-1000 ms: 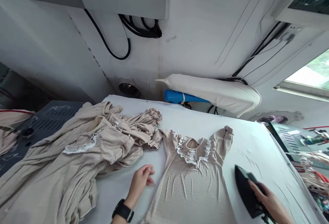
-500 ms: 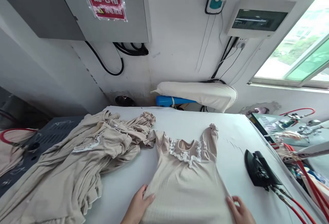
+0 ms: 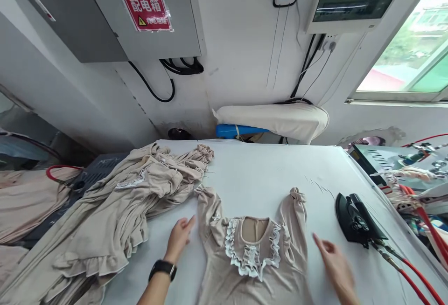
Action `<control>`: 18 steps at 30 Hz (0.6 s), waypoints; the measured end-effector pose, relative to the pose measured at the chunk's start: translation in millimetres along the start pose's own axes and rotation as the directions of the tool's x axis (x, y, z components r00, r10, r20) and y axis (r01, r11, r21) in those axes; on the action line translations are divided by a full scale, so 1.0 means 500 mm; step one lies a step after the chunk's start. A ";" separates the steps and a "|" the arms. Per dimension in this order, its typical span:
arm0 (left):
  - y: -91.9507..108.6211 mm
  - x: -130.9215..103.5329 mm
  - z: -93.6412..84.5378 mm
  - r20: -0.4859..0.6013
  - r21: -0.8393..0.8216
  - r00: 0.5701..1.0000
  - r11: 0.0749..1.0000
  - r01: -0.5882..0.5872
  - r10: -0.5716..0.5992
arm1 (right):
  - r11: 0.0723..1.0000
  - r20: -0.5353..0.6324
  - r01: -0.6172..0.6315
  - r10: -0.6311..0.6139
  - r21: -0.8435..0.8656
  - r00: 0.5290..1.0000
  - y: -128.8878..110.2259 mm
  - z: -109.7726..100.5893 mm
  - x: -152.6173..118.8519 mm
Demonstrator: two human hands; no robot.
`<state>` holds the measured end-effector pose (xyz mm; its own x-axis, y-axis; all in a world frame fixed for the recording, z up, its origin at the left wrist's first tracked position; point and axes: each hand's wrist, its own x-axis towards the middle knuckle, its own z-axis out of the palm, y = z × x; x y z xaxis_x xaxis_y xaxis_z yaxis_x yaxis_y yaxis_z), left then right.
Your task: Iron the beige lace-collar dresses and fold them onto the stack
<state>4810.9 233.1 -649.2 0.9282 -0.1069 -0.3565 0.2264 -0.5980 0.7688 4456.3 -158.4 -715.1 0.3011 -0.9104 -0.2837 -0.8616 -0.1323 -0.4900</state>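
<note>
A beige dress [image 3: 259,279] with long sleeves and a white ruffled lace collar lies face up on the white table, its lower part cut off by the bottom of the view. Left of its sleeve is my left hand [image 3: 180,237], index finger stretched out and the others loosely bent, touching no cloth; a black watch [image 3: 163,270] is on that wrist. On the dress's other side my right hand [image 3: 332,260] hovers, thumb and fingers apart with nothing in them. The black steam iron [image 3: 359,221] rests beyond it to the right.
More beige garments [image 3: 140,197] are heaped on the left of the table [image 3: 255,169]. Red hoses [image 3: 413,279] trail from the iron. A padded white pressing arm [image 3: 276,117] stands along the back edge. Metal equipment [image 3: 392,158] is at the right.
Both hands have let go of the dress's sides and moved up beside its sleeves. The dress has slid closer to me, and its sleeves lie straighter. My view has shifted slightly.
</note>
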 end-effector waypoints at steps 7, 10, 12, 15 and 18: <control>-0.047 0.124 -0.033 0.010 0.241 0.990 0.960 -0.140 0.142 | 0.986 -0.163 -0.159 0.149 -0.053 0.975 -0.010 -0.014 0.063; -0.056 0.094 -0.071 -0.277 0.344 0.899 0.908 -0.238 0.340 | 0.997 -0.612 -0.060 0.078 0.050 0.787 -0.006 -0.033 0.016; 0.001 0.066 -0.042 -0.216 0.413 0.789 0.786 -0.460 0.575 | 0.970 -0.683 0.243 -0.195 -0.026 0.704 -0.062 -0.001 -0.018; 0.127 0.043 0.069 0.393 0.298 0.566 0.482 -0.824 0.724 | 0.774 -0.338 0.609 -0.628 -0.175 0.701 -0.172 0.082 -0.036; 0.218 0.057 0.188 0.816 0.121 0.221 0.215 -0.969 0.534 | 0.716 0.011 0.666 -0.679 -0.210 0.734 -0.220 0.124 -0.001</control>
<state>4834.2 90.4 -625.4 0.0845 -0.9912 -0.1015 -0.8868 -0.1212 0.4460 4576.2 -119.1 -712.0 0.8106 -0.5741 0.1152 -0.5024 -0.7830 -0.3668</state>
